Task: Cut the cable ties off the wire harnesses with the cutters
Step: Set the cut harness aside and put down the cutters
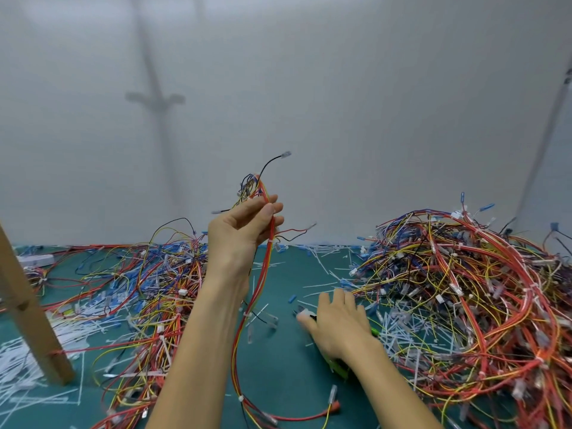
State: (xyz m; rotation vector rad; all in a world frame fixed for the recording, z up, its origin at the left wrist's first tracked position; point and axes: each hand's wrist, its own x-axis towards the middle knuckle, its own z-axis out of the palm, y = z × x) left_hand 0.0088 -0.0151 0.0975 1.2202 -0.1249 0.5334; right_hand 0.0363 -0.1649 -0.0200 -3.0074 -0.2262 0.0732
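My left hand is raised above the table and grips a red, yellow and orange wire harness near its top end. The harness hangs down to the green mat. White cable ties still bind it, one just under my fingers, one halfway down and one low. My right hand lies palm down over the cutters on the mat, fingers fairly straight. The green handles show under my wrist and the dark tip pokes out by my thumb.
A big tangled pile of harnesses fills the right side, and a flatter tangle spreads on the left. Cut white tie scraps litter the mat. A slanted wooden post stands at the left. A white wall is behind.
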